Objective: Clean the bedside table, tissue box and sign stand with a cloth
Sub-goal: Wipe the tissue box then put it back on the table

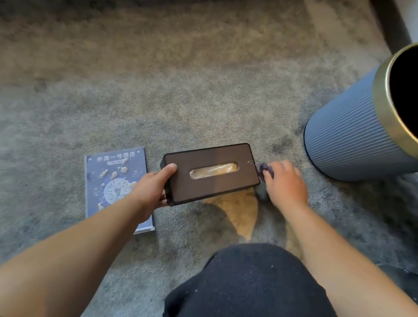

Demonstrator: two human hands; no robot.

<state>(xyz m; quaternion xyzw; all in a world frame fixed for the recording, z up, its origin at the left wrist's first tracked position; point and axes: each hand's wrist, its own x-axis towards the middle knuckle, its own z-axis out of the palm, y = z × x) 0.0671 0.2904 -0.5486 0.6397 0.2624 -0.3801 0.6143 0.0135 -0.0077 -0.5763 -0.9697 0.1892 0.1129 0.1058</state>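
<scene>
Above the carpet (159, 84) we grip the tissue box (209, 173) in our left hand (151, 190) while our right hand (283, 183) clutches the cloth (264, 170) at its end, where a hard push could tip it loose.

the left hand (150, 186) hides part of the sign stand (116, 177); the cloth (264, 170) is mostly covered.

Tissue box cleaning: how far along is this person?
Nothing visibly finished. In hand: the left hand holds the tissue box while the right hand presses a dark cloth against its end. Left: the sign stand, lying untouched on the carpet; no bedside table shows.
</scene>
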